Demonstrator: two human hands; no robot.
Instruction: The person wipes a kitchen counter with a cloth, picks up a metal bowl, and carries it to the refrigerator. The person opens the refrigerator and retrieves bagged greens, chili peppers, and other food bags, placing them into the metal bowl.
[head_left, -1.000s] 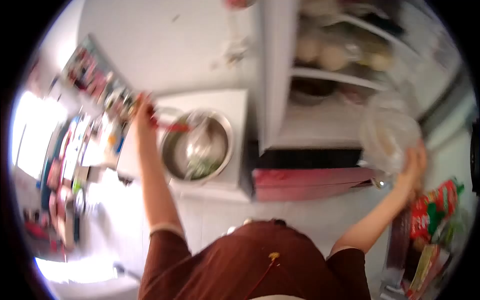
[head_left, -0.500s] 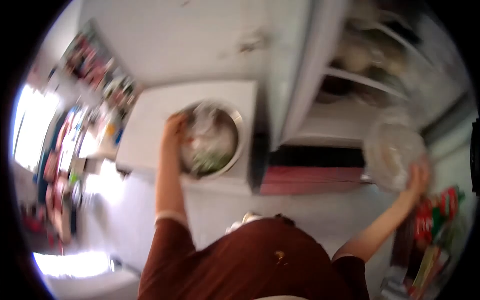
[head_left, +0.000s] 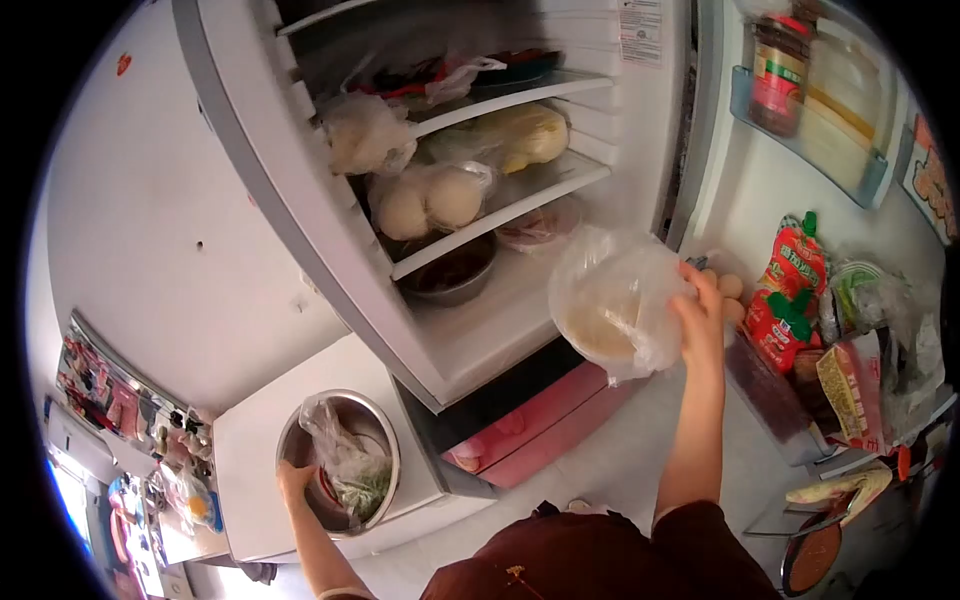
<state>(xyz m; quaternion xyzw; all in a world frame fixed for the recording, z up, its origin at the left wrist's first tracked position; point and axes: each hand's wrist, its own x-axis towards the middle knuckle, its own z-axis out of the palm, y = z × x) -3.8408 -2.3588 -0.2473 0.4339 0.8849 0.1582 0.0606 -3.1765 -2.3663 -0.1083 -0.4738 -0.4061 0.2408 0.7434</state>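
My left hand (head_left: 296, 485) grips the left rim of a round metal basin (head_left: 393, 440), its fingertips partly hidden inside. In the basin lie a clear plastic bag (head_left: 335, 440) and leafy greens (head_left: 362, 492). My right hand (head_left: 703, 320) is closed on the right side of a clear plastic bag with a round, pale container in it (head_left: 610, 305); the contents are unclear. That bag hangs in front of the lower opening of an open fridge (head_left: 470, 360). Behind it, on the fridge floor, are a metal bowl (head_left: 455, 280) and a bagged item (head_left: 540, 222).
Fridge shelves hold bagged round pale items (head_left: 430, 205) and a bagged cabbage-like vegetable (head_left: 525, 135). The open door carries jars (head_left: 780, 75), red pouches (head_left: 785, 290) and eggs (head_left: 728, 290). The basin stands on a white cabinet (head_left: 250, 430) left of the fridge.
The view has turned right toward the fridge. My right hand has brought the bagged container from beside the door to the fridge opening. My left hand remains at the basin.
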